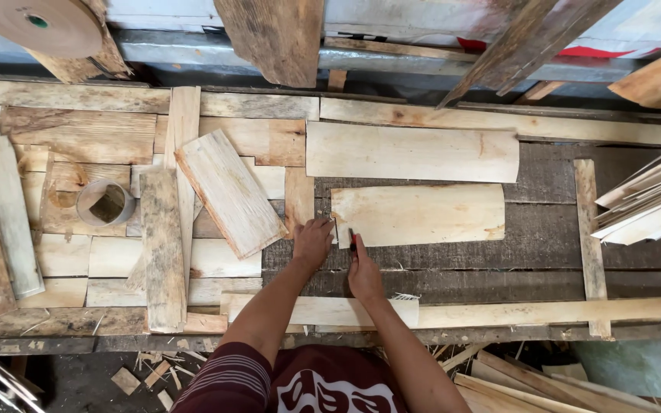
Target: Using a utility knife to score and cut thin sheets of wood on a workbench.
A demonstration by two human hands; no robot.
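Note:
A pale wood veneer sheet (pixel 422 215) lies flat on the dark workbench (pixel 545 252). My left hand (pixel 312 243) presses on the sheet's near left corner, fingers spread on the edge. My right hand (pixel 363 271) grips a small red-handled cutting tool (pixel 353 240) whose tip touches the sheet's lower left edge. A second, longer veneer sheet (pixel 412 151) lies just beyond the first one.
Left of my hands lie several overlapping boards, one tilted plank (pixel 229 191) and an upright plank (pixel 164 248). A small round tin (pixel 105 202) sits far left. A tape roll (pixel 36 23) hangs top left. Stacked veneer strips (pixel 652 200) rest at right; offcuts lie below the bench.

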